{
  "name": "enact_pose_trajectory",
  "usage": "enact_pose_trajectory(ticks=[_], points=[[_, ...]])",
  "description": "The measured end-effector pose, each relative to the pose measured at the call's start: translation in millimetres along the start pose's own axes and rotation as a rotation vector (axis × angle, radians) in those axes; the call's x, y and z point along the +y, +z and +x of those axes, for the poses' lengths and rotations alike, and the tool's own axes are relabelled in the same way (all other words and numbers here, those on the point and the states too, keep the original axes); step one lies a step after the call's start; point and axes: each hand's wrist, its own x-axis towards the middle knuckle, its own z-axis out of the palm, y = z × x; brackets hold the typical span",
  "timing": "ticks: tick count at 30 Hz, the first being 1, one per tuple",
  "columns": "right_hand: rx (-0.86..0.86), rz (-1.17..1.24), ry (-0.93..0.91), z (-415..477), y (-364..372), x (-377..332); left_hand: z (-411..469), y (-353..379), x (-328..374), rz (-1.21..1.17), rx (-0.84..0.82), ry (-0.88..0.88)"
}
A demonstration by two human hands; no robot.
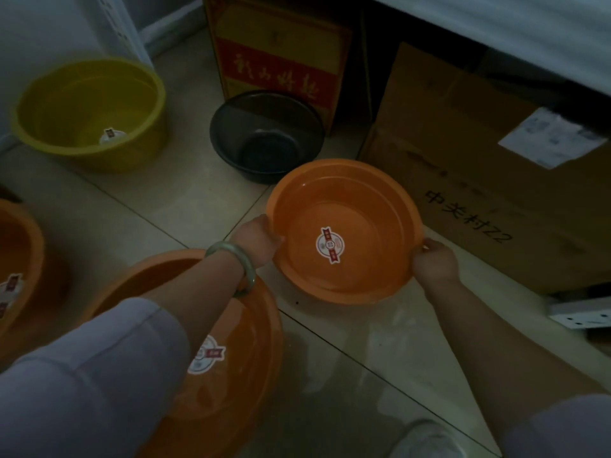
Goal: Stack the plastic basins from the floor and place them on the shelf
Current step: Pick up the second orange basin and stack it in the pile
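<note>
An orange basin [370, 206] with a round sticker inside is held by its rim just above the tiled floor. My left hand [256, 239] grips its left rim and my right hand [434, 262] grips its right rim. A larger orange basin [251, 365] lies on the floor under my left forearm. Another orange basin [16, 259] shows at the left edge. A black basin [264, 133] sits just behind the held one. A deep yellow basin [89, 114] stands at the back left.
A brown cardboard box [479, 180] with a white label stands close on the right. A red and yellow carton [277, 54] stands behind the black basin. A white surface [512, 31] overhangs at the top right. My white shoe [426, 441] is at the bottom.
</note>
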Motion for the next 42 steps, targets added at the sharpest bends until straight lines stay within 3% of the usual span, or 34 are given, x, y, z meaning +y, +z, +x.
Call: enact_pose_trajectory(ticks=[8, 12, 18, 23, 32, 42], points=[[0.166, 0.128, 0.010, -19, -19, -13, -25, -27, 4, -0.259, 0.111, 0.031], [0.121, 0.197, -0.115, -50, -31, -32, -62, -57, -4, -0.384, 0.156, 0.066], [-0.047, 0.258, -0.274, -120, -28, -87, -120, -122, -57, -0.605, 0.292, -0.099], [-0.089, 0.125, -0.314, -173, -6, -108, -172, -155, -115, -0.409, 0.343, -0.209], [-0.246, -0.421, -0.414, -225, 31, -79, -219, -131, -188, -0.121, 0.216, -0.260], [-0.334, -0.559, -0.446, -202, 89, -41, -182, -80, -239, 0.086, 0.147, -0.340]])
